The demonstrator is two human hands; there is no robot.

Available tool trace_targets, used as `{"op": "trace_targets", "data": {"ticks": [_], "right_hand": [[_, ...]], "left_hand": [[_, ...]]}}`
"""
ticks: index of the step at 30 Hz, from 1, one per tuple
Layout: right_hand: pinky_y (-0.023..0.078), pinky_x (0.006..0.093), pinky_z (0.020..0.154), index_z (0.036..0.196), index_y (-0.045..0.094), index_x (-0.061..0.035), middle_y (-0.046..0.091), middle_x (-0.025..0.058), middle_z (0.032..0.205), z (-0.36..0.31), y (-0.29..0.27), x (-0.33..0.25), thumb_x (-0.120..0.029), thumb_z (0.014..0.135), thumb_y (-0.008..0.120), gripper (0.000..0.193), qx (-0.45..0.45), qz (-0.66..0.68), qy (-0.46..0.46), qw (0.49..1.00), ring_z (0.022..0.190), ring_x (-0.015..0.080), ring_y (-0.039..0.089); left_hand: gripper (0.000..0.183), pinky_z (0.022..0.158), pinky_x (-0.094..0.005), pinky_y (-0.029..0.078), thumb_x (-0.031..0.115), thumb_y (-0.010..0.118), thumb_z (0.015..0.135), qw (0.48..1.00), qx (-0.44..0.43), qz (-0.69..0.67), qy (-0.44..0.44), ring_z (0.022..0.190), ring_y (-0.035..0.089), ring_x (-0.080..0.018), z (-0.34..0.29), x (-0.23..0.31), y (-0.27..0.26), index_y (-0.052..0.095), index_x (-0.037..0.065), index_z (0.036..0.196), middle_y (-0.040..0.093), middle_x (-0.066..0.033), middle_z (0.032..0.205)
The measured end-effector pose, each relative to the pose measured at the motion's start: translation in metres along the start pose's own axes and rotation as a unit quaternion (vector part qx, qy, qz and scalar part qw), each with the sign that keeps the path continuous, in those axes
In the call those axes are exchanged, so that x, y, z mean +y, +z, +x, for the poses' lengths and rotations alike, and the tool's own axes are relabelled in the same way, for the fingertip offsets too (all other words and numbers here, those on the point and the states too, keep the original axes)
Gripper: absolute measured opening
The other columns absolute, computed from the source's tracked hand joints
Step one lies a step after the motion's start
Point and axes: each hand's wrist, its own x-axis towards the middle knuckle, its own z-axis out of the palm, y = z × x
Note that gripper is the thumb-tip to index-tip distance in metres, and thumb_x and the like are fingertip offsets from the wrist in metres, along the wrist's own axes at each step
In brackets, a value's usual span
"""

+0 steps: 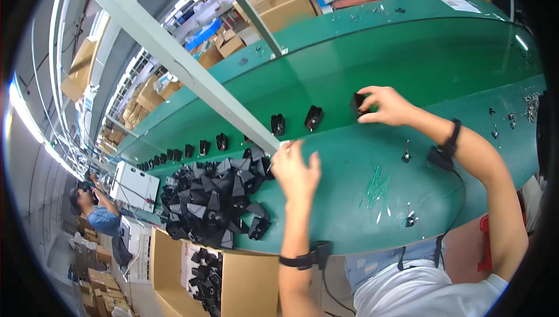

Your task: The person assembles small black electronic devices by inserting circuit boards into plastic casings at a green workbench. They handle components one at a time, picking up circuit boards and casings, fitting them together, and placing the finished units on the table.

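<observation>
My right hand [389,107] holds a small black plastic housing [357,106] between thumb and fingers, over the near edge of the green conveyor belt [454,55]. Part of the housing is hidden by the fingers. My left hand [296,171] is open beside a grey metal post, its fingers stretched forward and the thumb apart. Just left of it, a big heap of black angular housings [212,197] covers the green worktop [343,200]. Along the belt stands a row of similar black housings, the nearest ones being a housing [314,118] and another housing [278,124].
Green thin strips [378,187] and small wired parts [411,219] lie on the worktop. A cardboard box [247,282] with black pieces stands below its front edge. The grey post [192,72] slants across the belt. Another person [102,218] is at the far left, near a white machine [134,186].
</observation>
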Motion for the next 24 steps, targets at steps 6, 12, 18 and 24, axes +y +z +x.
{"op": "trace_targets", "data": {"ticks": [6, 12, 18, 24], "right_hand": [[0.055, 0.0432, 0.087, 0.084, 0.077, -0.0118, 0.065, 0.0135, 0.111, 0.082, 0.099, 0.029, -0.045, 0.068, 0.084, 0.038, -0.097, -0.197, 0.058, 0.974, 0.103, 0.0326, 0.064], [0.052, 0.0469, 0.093, 0.102, 0.073, -0.0075, 0.054, 0.0170, 0.131, 0.052, 0.079, 0.007, -0.049, 0.078, 0.076, 0.048, -0.075, -0.226, 0.095, 0.966, 0.112, 0.0357, 0.058], [0.053, 0.0424, 0.086, 0.101, 0.071, -0.0070, 0.064, 0.0138, 0.119, -0.039, -0.008, 0.006, -0.035, 0.084, 0.070, 0.033, -0.089, -0.145, -0.003, 0.985, 0.102, 0.0286, 0.065], [0.057, 0.0374, 0.074, 0.116, 0.065, -0.0050, 0.069, 0.0117, 0.105, -0.124, -0.042, 0.014, -0.035, 0.078, 0.077, 0.049, -0.138, -0.083, 0.074, 0.984, 0.083, 0.0228, 0.071]], "left_hand": [[0.056, 0.103, -0.0562, 0.034, 0.028, 0.080, 0.069, 0.946, -0.115, 0.286, -0.096, 0.130, 0.040, -0.0438, -0.033, -0.087, -0.030, 0.062, 0.006, 0.117, 0.050, -0.0198, 0.131], [0.053, 0.113, -0.0612, 0.023, 0.023, 0.077, 0.071, 0.940, -0.162, 0.297, -0.039, 0.138, 0.035, -0.0400, -0.041, -0.098, -0.013, 0.063, 0.005, 0.119, 0.052, -0.0161, 0.136], [0.061, 0.093, -0.0446, 0.047, 0.018, 0.080, 0.071, 0.962, -0.198, 0.186, -0.009, 0.112, 0.055, -0.0362, -0.054, -0.065, -0.039, 0.056, -0.003, 0.124, 0.052, -0.0164, 0.130], [0.059, 0.089, -0.0491, 0.050, 0.015, 0.080, 0.072, 0.970, -0.202, 0.116, -0.068, 0.105, 0.058, -0.0420, -0.034, -0.087, -0.011, 0.056, 0.011, 0.126, 0.045, -0.0208, 0.136]]}}
